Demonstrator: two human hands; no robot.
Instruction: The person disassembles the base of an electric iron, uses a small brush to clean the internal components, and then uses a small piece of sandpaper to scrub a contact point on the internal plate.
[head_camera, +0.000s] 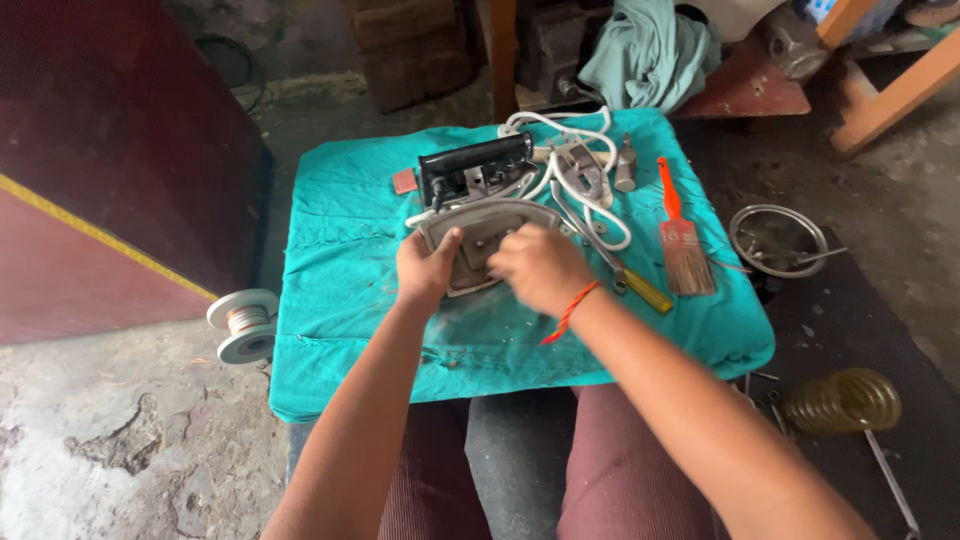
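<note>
Left hand: the left hand (428, 268) was closed on the left edge of a grey metal iron base (478, 240), thumb laid over the rim, fingers curled under it.
Right hand: the right hand (540, 266) was laid on top of the same base, fingers bent down onto its middle; it was blurred, so what, if anything, was pinched could not be told. An orange thread (570, 312) was worn at the wrist.
Iron base: a pointed metal plate with a raised rectangular block at its centre, set flat on the teal cloth (340, 270), just in front of the person's knees.
Black handle: a black iron handle (472, 165) with metal fittings was placed just behind the base, near the far edge of the cloth.
White cord: a white cord (590, 200) was looped beside the handle, around a grey metal cover piece (580, 170).
Brush: a paintbrush with an orange handle (680, 235) was laid to the right on the cloth, bristles towards the person.
Screwdriver: a tool with a yellow grip (645, 290) was laid between the right hand and the brush.
Off the cloth, left: a white spool of copper wire (244, 325) was set on the floor, touching the cloth's corner.
Off the cloth, right: a round steel bowl (778, 240) was set on the floor, well apart from the hands; a coiled clear hose (842, 400) was seen nearer the person.
</note>
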